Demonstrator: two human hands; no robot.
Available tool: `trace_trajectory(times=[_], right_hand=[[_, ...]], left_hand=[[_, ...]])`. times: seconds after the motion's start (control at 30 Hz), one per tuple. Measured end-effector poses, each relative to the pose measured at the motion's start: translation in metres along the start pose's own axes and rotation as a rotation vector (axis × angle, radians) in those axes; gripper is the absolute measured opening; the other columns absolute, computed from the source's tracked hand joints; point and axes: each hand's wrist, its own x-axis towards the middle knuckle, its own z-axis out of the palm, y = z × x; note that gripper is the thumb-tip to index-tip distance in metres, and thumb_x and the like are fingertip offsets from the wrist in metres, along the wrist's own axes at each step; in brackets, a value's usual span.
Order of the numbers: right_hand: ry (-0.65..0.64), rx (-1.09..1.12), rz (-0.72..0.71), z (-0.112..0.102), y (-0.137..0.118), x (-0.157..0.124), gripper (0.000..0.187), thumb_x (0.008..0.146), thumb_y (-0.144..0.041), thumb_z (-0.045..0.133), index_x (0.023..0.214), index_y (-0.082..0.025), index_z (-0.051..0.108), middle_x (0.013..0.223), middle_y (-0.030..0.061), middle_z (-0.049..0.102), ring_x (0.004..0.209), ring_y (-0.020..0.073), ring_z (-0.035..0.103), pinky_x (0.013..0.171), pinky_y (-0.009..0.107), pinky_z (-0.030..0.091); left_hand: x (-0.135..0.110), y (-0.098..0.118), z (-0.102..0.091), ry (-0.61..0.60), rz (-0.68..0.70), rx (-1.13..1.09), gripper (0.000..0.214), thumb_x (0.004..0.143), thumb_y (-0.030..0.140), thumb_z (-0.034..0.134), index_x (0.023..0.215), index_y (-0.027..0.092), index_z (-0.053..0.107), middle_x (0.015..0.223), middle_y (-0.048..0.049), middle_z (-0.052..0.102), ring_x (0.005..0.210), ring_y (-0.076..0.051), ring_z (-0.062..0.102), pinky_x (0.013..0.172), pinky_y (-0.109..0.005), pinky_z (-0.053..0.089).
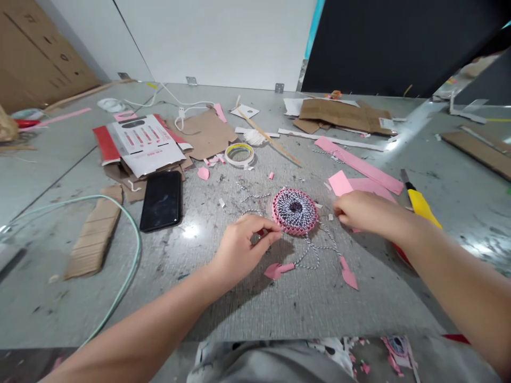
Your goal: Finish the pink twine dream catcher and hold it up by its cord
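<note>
A round disc woven from black-and-white cord (296, 208), with a pink paper rim, lies flat on the grey table. Thumb and forefinger of my left hand (245, 240) are pinched together at its lower left edge; what sits between them is too small to make out. Two cords trail from the disc toward me, ending in pink paper arrow-shaped tips (349, 277). To the right of the disc, my right hand (355, 213) is closed with fingers curled down beside pink paper pieces (340, 183). Its fingertips and anything in them are hidden.
A black phone (161, 201), a cardboard strip (94, 234) and a green cable (138, 250) lie at left. Beyond the disc are a tape roll (239, 155), a thin wooden stick (271, 139) and a pink strip (359, 165). A yellow-handled cutter (423, 207) lies right.
</note>
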Motion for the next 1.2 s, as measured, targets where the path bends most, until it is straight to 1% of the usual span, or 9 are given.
trace_trajectory(times=[0.1,0.23,0.33,0.4,0.47,0.63,0.83,1.0,1.2], right_hand=[[-0.110,-0.086,0.055,-0.003,-0.008,0.004,0.019,0.066,-0.014,0.063,0.052,-0.020,0.053,0.047,-0.0007,0.050,0.039,0.0097,0.037,0.050,0.030,0.023],[-0.063,-0.080,0.083,-0.008,-0.009,0.001,0.006,0.071,-0.017,0.058,0.067,-0.021,0.057,0.056,0.0001,0.059,0.047,0.0122,0.048,0.051,0.030,0.026],[0.094,-0.020,0.074,-0.011,-0.010,-0.007,0.007,0.074,-0.016,0.057,0.075,-0.022,0.060,0.062,-0.0004,0.063,0.053,0.0145,0.054,0.051,0.030,0.032],[0.238,0.082,0.063,-0.013,-0.015,-0.011,0.020,0.077,-0.017,0.058,0.093,-0.024,0.067,0.073,-0.0002,0.069,0.061,0.0166,0.060,0.054,0.031,0.038],[0.378,0.225,0.071,-0.016,-0.022,-0.015,0.027,0.081,-0.022,0.061,0.106,-0.027,0.070,0.084,0.0007,0.073,0.069,0.0184,0.066,0.058,0.033,0.046],[0.561,0.566,0.018,-0.014,-0.056,-0.021,0.011,0.084,-0.033,0.068,0.090,-0.025,0.074,0.089,0.0024,0.076,0.077,0.0183,0.069,0.072,0.035,0.055],[0.508,0.970,-0.114,0.007,-0.087,-0.024,0.006,0.085,-0.027,0.068,0.086,-0.022,0.071,0.083,0.0010,0.072,0.071,0.0130,0.066,0.063,0.026,0.054],[0.494,0.873,-0.135,0.021,-0.094,-0.021,0.002,0.083,-0.022,0.069,0.083,-0.023,0.070,0.081,-0.0012,0.073,0.073,0.0127,0.067,0.068,0.025,0.055],[0.528,0.733,-0.192,0.025,-0.093,-0.020,0.008,0.086,-0.021,0.066,0.085,-0.024,0.073,0.086,-0.0022,0.076,0.081,0.0139,0.070,0.075,0.028,0.054]], left_hand=[[0.001,-0.001,0.002,-0.002,0.012,0.003,0.009,0.091,0.024,0.065,0.092,0.024,0.075,0.088,-0.0023,0.077,0.084,-0.017,0.069,0.079,-0.031,0.053],[0.002,-0.001,0.003,-0.005,0.002,0.001,0.010,0.091,0.022,0.064,0.092,0.023,0.075,0.092,-0.0032,0.078,0.088,-0.017,0.070,0.081,-0.031,0.054],[0.003,0.003,0.003,-0.033,-0.093,-0.083,0.013,0.090,0.020,0.064,0.098,0.022,0.074,0.092,-0.0033,0.078,0.083,-0.015,0.071,0.075,-0.028,0.055],[0.007,0.006,0.002,-0.085,-0.152,-0.121,0.014,0.089,0.018,0.064,0.100,0.021,0.072,0.088,-0.0026,0.077,0.074,-0.014,0.069,0.068,-0.026,0.054],[0.012,0.008,0.000,-0.126,-0.130,-0.064,0.011,0.089,0.017,0.063,0.095,0.020,0.072,0.084,-0.0019,0.077,0.071,-0.013,0.068,0.067,-0.026,0.053],[0.025,0.009,-0.001,-0.156,0.099,0.148,0.019,0.090,0.011,0.057,0.090,0.020,0.073,0.090,-0.0038,0.075,0.086,-0.017,0.068,0.079,-0.031,0.052],[0.023,0.005,0.006,-0.133,0.200,0.173,0.021,0.092,0.007,0.055,0.095,0.019,0.072,0.095,-0.0043,0.075,0.089,-0.017,0.069,0.082,-0.031,0.053],[0.020,0.001,0.007,-0.119,0.210,0.227,0.018,0.091,0.006,0.060,0.102,0.017,0.070,0.095,-0.0044,0.075,0.087,-0.018,0.069,0.079,-0.031,0.054],[0.021,-0.003,0.004,-0.142,0.310,0.271,0.021,0.091,0.003,0.056,0.095,0.018,0.071,0.093,-0.0032,0.075,0.089,-0.018,0.067,0.082,-0.032,0.054]])
